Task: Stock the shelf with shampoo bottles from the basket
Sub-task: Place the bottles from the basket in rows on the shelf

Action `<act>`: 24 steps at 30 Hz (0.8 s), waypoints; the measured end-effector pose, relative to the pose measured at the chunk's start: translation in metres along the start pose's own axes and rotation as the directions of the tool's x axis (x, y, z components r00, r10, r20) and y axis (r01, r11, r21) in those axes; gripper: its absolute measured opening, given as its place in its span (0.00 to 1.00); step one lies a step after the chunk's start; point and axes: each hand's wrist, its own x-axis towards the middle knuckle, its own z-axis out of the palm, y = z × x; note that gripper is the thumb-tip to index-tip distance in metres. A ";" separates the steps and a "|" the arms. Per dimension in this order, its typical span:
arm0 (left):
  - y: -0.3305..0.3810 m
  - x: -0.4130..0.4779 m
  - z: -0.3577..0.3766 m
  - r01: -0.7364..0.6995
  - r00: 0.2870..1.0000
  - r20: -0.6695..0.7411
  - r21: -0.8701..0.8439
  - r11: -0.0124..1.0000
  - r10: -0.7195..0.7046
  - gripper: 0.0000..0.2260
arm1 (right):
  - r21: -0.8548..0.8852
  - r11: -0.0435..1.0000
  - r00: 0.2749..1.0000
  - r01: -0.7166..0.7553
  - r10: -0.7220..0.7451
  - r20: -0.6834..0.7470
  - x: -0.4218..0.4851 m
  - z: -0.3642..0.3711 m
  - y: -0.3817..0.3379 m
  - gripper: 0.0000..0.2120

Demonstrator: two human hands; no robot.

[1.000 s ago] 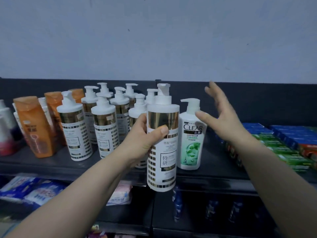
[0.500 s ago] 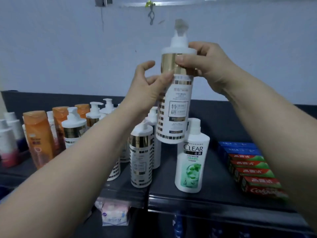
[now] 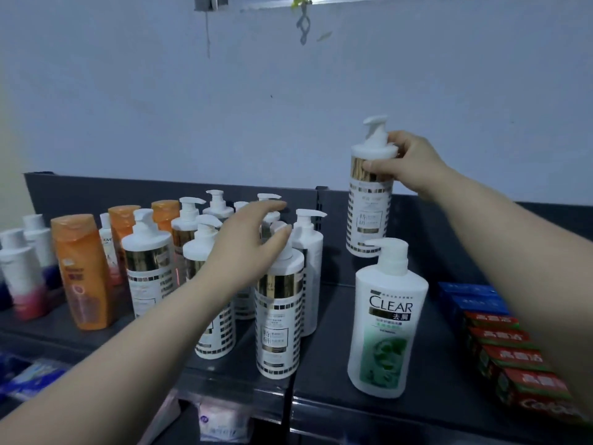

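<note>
Bare shelf [image 3: 333,319] between pump bottles [image 3: 278,316] and Clear bottle [image 3: 383,329] seems passable.

Under the right hand's fingers [image 3: 378,165] the pump bottle [image 3: 369,213] is smooth white plastic with a shiny gold metallic band; below them the shelf [image 3: 333,374] looks matt dark.

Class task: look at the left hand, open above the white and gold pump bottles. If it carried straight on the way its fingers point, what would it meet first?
Probably the pump head of the front white and gold bottle; the left hand has its fingertips almost on it, though depth is uncertain.
</note>
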 end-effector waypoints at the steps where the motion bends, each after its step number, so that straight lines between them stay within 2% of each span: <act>1: -0.003 -0.002 0.004 0.000 1.000 0.009 0.006 1.000 -0.001 0.18 | -0.009 1.000 0.999 -0.023 0.023 0.034 0.001 0.007 0.015 0.20; 6: -0.013 -0.010 0.013 -0.008 0.999 0.046 0.047 0.999 0.006 0.20 | -0.107 0.986 0.968 -0.128 0.148 0.202 0.004 0.034 0.069 0.22; 12: -0.017 -0.012 0.018 -0.009 0.999 0.035 0.048 0.999 0.008 0.20 | -0.152 0.979 0.918 -0.135 0.181 0.354 0.008 0.060 0.110 0.24; 18: -0.017 -0.014 0.020 0.021 0.999 0.035 -0.006 1.000 -0.021 0.21 | -0.092 0.991 0.921 -0.098 0.126 0.369 0.001 0.071 0.124 0.21; 24: -0.008 -0.019 0.018 -0.035 0.998 0.046 0.026 0.999 0.034 0.24 | -0.256 0.964 0.944 -0.074 0.151 0.294 -0.020 0.043 0.098 0.28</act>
